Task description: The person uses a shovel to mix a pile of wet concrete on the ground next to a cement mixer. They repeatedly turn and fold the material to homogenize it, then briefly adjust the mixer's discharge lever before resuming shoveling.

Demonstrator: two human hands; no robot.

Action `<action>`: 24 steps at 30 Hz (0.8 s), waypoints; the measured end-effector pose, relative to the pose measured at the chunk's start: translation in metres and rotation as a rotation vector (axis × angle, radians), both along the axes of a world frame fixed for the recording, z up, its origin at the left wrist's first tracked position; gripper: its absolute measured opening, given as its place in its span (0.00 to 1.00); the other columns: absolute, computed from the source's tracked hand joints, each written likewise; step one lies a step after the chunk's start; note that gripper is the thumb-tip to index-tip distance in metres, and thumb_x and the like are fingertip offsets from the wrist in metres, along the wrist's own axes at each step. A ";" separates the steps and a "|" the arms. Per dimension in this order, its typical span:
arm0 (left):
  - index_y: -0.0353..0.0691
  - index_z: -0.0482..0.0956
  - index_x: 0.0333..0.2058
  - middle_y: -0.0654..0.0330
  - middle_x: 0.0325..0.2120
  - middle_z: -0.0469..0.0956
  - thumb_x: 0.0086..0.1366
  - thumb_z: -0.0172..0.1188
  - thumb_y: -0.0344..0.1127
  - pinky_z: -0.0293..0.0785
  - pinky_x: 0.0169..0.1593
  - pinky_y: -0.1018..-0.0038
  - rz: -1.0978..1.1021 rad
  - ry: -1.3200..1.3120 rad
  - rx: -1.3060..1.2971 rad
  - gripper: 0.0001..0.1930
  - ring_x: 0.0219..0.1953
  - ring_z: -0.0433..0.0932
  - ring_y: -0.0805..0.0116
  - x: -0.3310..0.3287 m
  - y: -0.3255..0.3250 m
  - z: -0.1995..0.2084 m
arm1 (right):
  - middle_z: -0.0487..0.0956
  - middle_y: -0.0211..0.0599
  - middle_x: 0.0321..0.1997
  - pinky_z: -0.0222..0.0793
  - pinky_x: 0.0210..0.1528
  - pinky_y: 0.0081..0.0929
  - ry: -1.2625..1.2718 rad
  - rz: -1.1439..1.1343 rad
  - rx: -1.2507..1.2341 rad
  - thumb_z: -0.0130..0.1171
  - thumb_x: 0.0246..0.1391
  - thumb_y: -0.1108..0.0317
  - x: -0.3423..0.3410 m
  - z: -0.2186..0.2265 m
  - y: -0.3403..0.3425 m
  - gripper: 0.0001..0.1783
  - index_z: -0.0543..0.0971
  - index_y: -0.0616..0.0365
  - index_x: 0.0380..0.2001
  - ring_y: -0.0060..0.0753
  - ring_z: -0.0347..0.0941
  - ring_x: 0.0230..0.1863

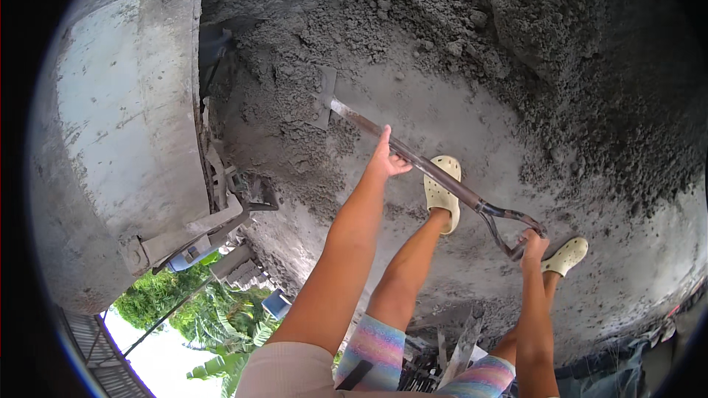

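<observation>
A shovel (435,172) slants across the middle of the view, its worn shaft running from upper left to lower right. Its flat blade (324,88) rests among loose grey crumbly material at the upper left. My left hand (391,158) holds the shaft partway down, thumb along one side and fingers curled beneath it. At the far end my right hand (532,245) is closed around the crossbar of the D-shaped handle. Both arms reach in from the lower edge.
A high heap of grey crumbly material (546,44) rises at the upper right. On the left stands a large pale metal drum-like body (133,110) with a frame below it. My feet, in cream clogs (442,191), stand on dusty grey ground (472,125). Green plants (221,309) show lower left.
</observation>
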State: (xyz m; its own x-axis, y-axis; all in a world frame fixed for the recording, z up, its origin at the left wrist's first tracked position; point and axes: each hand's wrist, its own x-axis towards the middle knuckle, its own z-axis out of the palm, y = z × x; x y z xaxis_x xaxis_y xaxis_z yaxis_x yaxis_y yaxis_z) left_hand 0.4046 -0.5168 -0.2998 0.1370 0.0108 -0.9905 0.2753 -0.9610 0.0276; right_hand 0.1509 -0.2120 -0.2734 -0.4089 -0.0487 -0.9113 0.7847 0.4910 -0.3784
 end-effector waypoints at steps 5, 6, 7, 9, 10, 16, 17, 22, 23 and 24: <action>0.40 0.66 0.34 0.60 0.28 0.68 0.43 0.64 0.56 0.70 0.39 0.63 0.117 -0.111 -0.100 0.28 0.31 0.69 0.63 -0.018 0.060 -0.022 | 0.67 0.36 0.13 0.60 0.16 0.25 -0.042 -0.051 0.085 0.48 0.29 0.77 -0.010 0.046 0.071 0.07 0.70 0.67 0.19 0.30 0.63 0.12; 0.41 0.66 0.30 0.61 0.24 0.68 0.43 0.64 0.57 0.70 0.35 0.64 0.085 -0.055 -0.103 0.27 0.27 0.69 0.62 -0.013 0.081 -0.023 | 0.66 0.37 0.13 0.60 0.15 0.25 -0.028 -0.089 0.105 0.48 0.29 0.76 -0.012 0.061 0.089 0.07 0.69 0.67 0.19 0.30 0.62 0.12; 0.43 0.66 0.26 0.61 0.20 0.68 0.43 0.64 0.57 0.70 0.31 0.66 0.058 0.000 -0.108 0.25 0.23 0.70 0.61 -0.009 0.103 -0.028 | 0.66 0.37 0.12 0.60 0.15 0.25 0.009 -0.110 0.098 0.47 0.29 0.76 -0.021 0.083 0.102 0.07 0.69 0.67 0.18 0.30 0.62 0.11; 0.50 0.64 0.16 0.64 0.14 0.64 0.46 0.61 0.44 0.65 0.21 0.69 0.114 -0.087 -0.071 0.14 0.15 0.65 0.67 -0.046 0.152 -0.032 | 0.65 0.36 0.11 0.59 0.14 0.25 0.084 -0.113 0.120 0.47 0.29 0.74 -0.034 0.113 0.149 0.08 0.69 0.67 0.18 0.29 0.61 0.10; 0.49 0.63 0.16 0.64 0.13 0.63 0.46 0.59 0.39 0.64 0.21 0.68 0.186 -0.048 -0.053 0.12 0.15 0.64 0.67 -0.069 0.181 -0.027 | 0.65 0.36 0.11 0.59 0.14 0.24 0.121 -0.084 0.145 0.47 0.29 0.73 -0.044 0.120 0.186 0.08 0.69 0.67 0.18 0.29 0.61 0.10; 0.45 0.63 0.16 0.65 0.13 0.63 0.44 0.57 0.32 0.65 0.26 0.69 0.105 0.045 0.101 0.09 0.17 0.64 0.68 -0.211 0.326 0.027 | 0.62 0.33 0.12 0.59 0.14 0.22 0.274 -0.174 0.181 0.46 0.30 0.71 -0.134 0.195 0.347 0.05 0.66 0.60 0.17 0.26 0.60 0.12; 0.45 0.64 0.17 0.64 0.13 0.63 0.45 0.57 0.32 0.65 0.26 0.68 0.067 0.059 0.116 0.09 0.17 0.65 0.68 -0.234 0.350 0.043 | 0.61 0.32 0.12 0.59 0.14 0.23 0.297 -0.229 0.181 0.46 0.31 0.71 -0.140 0.210 0.380 0.04 0.65 0.59 0.16 0.27 0.60 0.12; 0.36 0.71 0.19 0.64 0.14 0.66 0.43 0.60 0.30 0.64 0.22 0.75 -0.268 0.118 0.061 0.07 0.15 0.65 0.71 -0.315 0.434 0.154 | 0.63 0.33 0.10 0.60 0.13 0.28 -0.040 -0.471 0.405 0.49 0.31 0.67 -0.150 0.279 0.491 0.06 0.65 0.56 0.13 0.32 0.60 0.10; 0.36 0.71 0.21 0.64 0.15 0.66 0.43 0.60 0.32 0.65 0.22 0.76 -0.423 0.172 0.035 0.08 0.16 0.66 0.72 -0.320 0.439 0.170 | 0.63 0.33 0.09 0.60 0.12 0.28 -0.183 -0.469 0.435 0.49 0.31 0.65 -0.144 0.290 0.510 0.06 0.66 0.54 0.13 0.33 0.60 0.09; 0.35 0.72 0.22 0.65 0.15 0.67 0.42 0.61 0.34 0.65 0.23 0.76 -0.580 0.230 0.011 0.10 0.17 0.67 0.72 -0.326 0.441 0.185 | 0.63 0.33 0.08 0.60 0.12 0.28 -0.442 -0.458 0.351 0.49 0.31 0.63 -0.137 0.293 0.543 0.07 0.66 0.54 0.12 0.33 0.60 0.09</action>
